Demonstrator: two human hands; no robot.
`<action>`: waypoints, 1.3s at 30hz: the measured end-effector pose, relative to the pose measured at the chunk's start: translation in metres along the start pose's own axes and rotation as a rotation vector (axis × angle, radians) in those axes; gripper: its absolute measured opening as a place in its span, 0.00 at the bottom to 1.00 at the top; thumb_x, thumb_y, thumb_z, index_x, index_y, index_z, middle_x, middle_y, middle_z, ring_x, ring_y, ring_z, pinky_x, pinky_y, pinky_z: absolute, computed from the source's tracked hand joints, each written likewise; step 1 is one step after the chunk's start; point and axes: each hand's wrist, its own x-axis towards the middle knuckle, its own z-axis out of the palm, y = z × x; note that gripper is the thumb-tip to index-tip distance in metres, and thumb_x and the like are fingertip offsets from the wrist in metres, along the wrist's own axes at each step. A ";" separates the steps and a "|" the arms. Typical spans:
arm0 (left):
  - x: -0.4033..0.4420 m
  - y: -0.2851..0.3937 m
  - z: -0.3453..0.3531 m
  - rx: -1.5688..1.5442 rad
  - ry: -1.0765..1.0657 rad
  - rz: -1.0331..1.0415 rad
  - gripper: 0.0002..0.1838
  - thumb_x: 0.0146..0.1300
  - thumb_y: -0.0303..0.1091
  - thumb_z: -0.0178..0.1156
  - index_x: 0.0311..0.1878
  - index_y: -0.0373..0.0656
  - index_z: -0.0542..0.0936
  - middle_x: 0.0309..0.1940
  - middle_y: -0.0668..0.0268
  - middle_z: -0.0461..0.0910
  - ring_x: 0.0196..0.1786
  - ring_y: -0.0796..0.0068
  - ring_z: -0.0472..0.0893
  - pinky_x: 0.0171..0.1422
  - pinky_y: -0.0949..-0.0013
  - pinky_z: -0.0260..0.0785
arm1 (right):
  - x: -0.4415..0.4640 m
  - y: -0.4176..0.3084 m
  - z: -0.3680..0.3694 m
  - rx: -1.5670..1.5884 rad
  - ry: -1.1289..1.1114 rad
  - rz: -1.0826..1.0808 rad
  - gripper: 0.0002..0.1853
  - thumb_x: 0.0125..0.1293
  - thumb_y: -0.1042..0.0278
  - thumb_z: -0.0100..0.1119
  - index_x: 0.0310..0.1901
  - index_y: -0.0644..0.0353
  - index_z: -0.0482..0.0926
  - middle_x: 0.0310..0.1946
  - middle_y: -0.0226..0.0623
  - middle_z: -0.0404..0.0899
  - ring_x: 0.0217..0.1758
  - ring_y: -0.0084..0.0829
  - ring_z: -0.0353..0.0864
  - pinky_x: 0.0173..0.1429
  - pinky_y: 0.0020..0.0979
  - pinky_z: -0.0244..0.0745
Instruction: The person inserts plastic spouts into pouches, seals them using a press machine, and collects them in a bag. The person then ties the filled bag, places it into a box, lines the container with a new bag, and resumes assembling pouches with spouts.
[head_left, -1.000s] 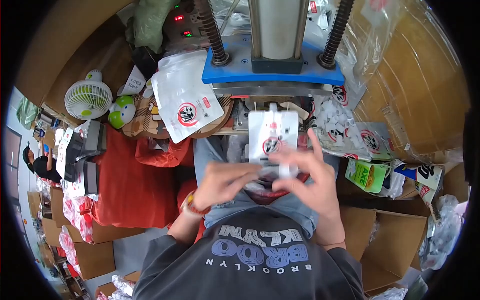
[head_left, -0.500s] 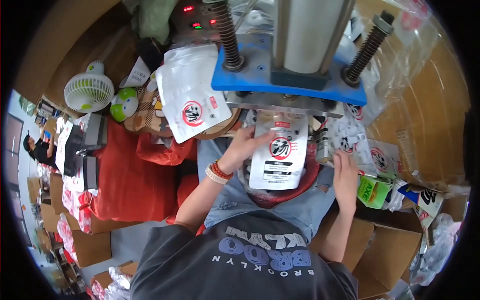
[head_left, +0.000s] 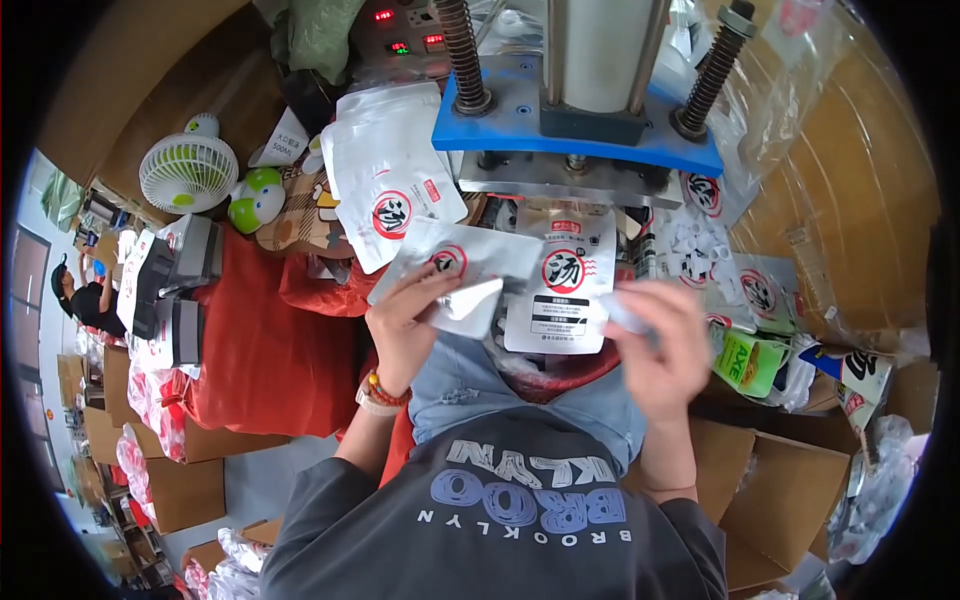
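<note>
My left hand (head_left: 405,325) is closed on the edge of a silver foil pouch (head_left: 472,308), which is tilted so that part of its red ring print shows. Between the fingers of my right hand (head_left: 665,350), blurred by motion, is a small whitish plastic piece (head_left: 627,312). A white printed pouch (head_left: 555,315) with a red-ringed character hangs below the metal bar (head_left: 570,182) of the press, and neither hand grips it. Left of the press lies a stack of flat pouches (head_left: 385,140). Loose small white plastic pieces (head_left: 705,245) are piled at the right.
The press's blue plate (head_left: 575,130) and spring rods stand ahead. A small fan (head_left: 188,173) is at the left, near a red-covered bulk (head_left: 270,350). Open cardboard boxes (head_left: 780,500) sit low at the right. Another person (head_left: 90,295) is in the far left background.
My left hand has left the hanging pouch and moved left, now holding another pouch. My right hand has come from the pile toward the middle with a small whitish piece.
</note>
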 end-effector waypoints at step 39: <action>-0.002 -0.059 0.018 0.059 -0.084 -0.387 0.11 0.59 0.28 0.66 0.45 0.39 0.86 0.41 0.52 0.86 0.42 0.62 0.87 0.45 0.70 0.78 | -0.030 0.035 -0.031 0.088 0.090 0.297 0.17 0.60 0.72 0.70 0.50 0.64 0.77 0.40 0.34 0.72 0.45 0.27 0.72 0.52 0.26 0.66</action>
